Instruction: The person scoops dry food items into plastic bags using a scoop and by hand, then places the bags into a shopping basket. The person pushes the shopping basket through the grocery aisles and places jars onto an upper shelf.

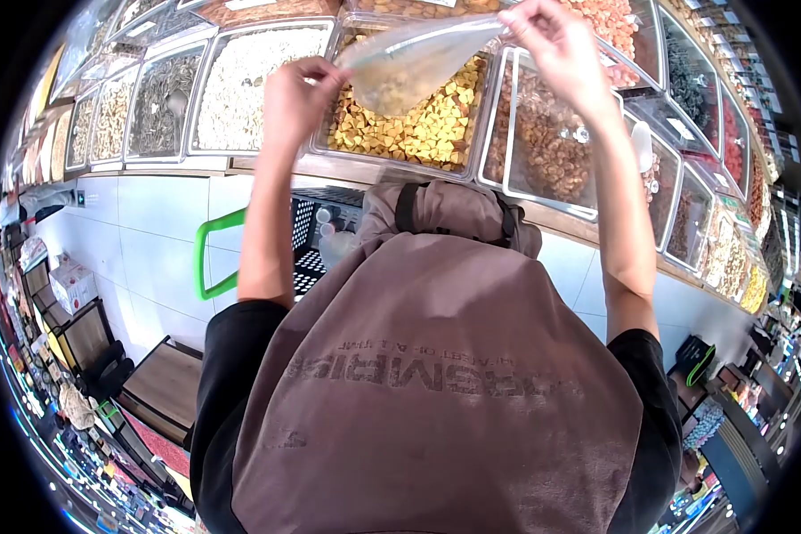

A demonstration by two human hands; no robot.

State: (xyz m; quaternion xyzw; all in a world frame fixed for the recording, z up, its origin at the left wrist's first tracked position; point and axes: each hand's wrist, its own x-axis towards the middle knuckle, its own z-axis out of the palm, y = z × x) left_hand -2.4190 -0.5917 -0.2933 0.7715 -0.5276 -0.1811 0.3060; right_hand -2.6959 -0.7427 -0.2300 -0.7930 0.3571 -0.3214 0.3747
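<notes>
A translucent plastic bag (409,67) is stretched between my two hands above a clear bin of yellow, wedge-shaped snack pieces (418,129). My left hand (301,98) pinches the bag's left corner, fingers closed. At the upper right my right hand (556,44) grips the other corner between thumb and fingers. The bag sags in the middle and looks mostly flat; through it the yellow pieces show blurred. Right of the bin stands another clear bin of brown dried pieces (552,147), with a clear lid partly over it.
Bins of white pieces (254,89) and dark strips (162,102) line the counter to the left. More bins continue right and behind. Below the counter, a black shopping basket (307,240) with a green handle (201,258) stands near my body. A small bench (162,383) is at lower left.
</notes>
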